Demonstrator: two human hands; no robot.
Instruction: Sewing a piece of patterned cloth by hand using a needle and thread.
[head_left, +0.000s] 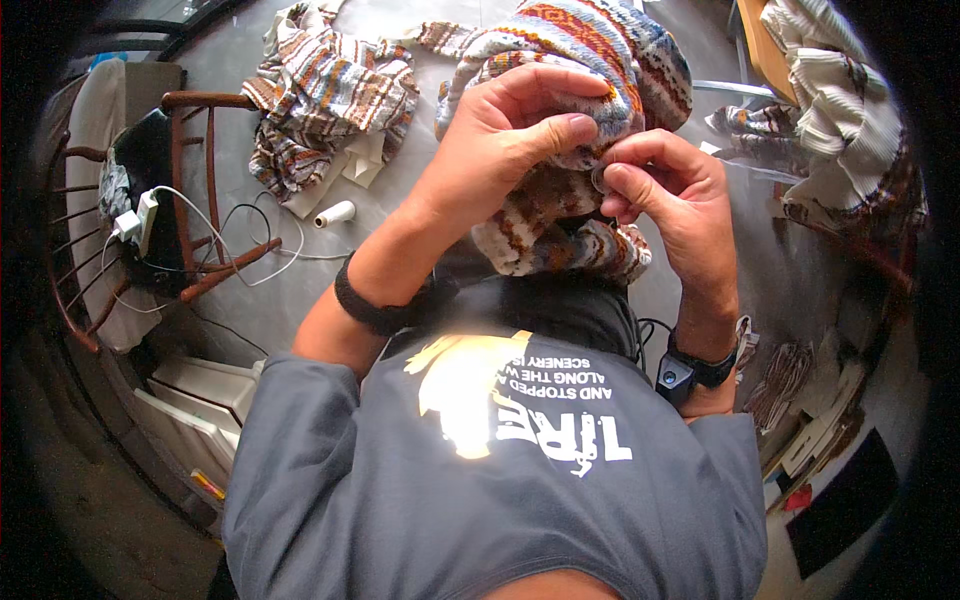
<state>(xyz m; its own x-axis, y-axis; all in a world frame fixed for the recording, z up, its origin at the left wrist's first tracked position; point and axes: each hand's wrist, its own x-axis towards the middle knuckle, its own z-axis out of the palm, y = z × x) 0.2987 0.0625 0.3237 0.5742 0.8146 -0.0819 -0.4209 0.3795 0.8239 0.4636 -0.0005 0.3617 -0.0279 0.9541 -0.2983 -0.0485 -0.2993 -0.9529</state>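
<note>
A patterned knitted garment (555, 45) in white, orange, brown and grey-blue lies bunched over my lap. My left hand (529, 120) holds a gathered edge of this knit between thumb and fingers. Close beside it on the right, my right hand (660, 176) pinches the knit's edge, with what looks like a thin thread or small loop at its fingertips; the detail is too small to tell. Lower folds of the knit (562, 232) hang below both hands. Black bands are around both wrists.
Another patterned knit (337, 90) lies on the grey floor at the upper left, near a white thread cone (335, 214). A wooden chair (210, 180) stands at left with a white power strip (147, 221) and cables. Cream and patterned knits (847, 127) are piled at the upper right.
</note>
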